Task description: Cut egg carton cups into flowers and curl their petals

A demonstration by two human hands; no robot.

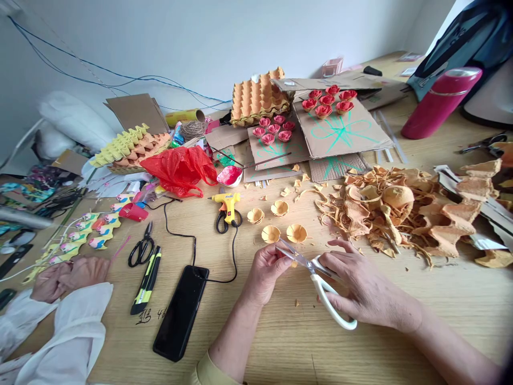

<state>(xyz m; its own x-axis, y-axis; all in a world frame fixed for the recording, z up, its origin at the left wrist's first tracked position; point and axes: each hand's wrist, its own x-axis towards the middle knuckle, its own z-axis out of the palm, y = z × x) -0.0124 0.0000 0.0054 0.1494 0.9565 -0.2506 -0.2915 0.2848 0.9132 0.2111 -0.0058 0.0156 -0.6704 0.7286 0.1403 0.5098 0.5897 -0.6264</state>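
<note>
Black phone (181,313) flat on tabletop (460,289), clear of work. Left hand (266,270): grip pinching small orange pulp piece (294,263), steadying it at blade mouth, just above tabletop. Right hand (360,291): grip wrapped through white plastic loops of scissors (320,278), steel blades part-open. Beyond: four cut cups (296,233), petal-edged, matte, parked within reach. Right: scrap heap (393,214), curled fibrous trimmings. Yellow glue gun (226,206). Far: red flowers (326,101) on cardboard sheet (360,133); dimpled egg trays (260,96).
</note>
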